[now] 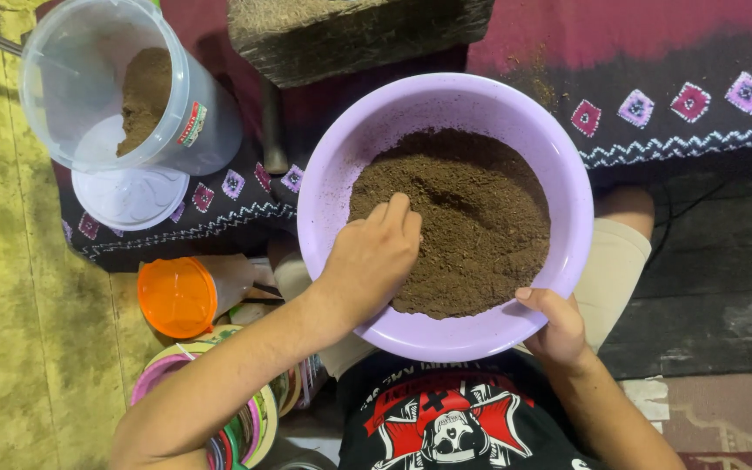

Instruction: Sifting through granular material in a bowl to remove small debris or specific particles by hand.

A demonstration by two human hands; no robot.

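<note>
From the head cam: the left hand (367, 261) is dug into the brown powder (472, 218), fingers curled together, knuckles up, tips buried in the loose stuff. The right hand (559, 326) clamps the near rim of the lilac bowl (332, 174), thumb hooked over the edge, bowl sitting in the lap. The powder looks soft and crumbly, probably light; the bowl seems stiff, best held by the rim. Beyond the left hand there's a clear tub (89, 78), and an orange lid (176, 296) just beside the forearm.
</note>
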